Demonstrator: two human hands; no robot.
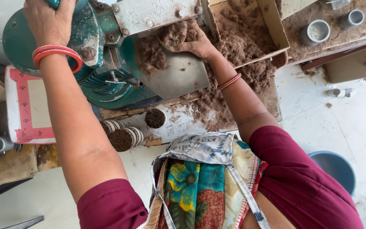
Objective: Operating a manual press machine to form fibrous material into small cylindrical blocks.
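The green machine [102, 80] fills the far left of your view, its metal chute [183, 74] slanting down toward you. Right of it, the cardboard tray [272, 21] holds loose brown fibre [242, 36], and more is spilled over the bench. Your left hand [49, 19] is closed over a green handle [54, 3] at the top of the machine, 2 red bangles [56, 53] on that wrist. Your right hand [189, 38] rests on the chute, fingers curled around a clump of that fibre. Nearer you, 3 small filled cups [126, 138] stand on the bench edge.
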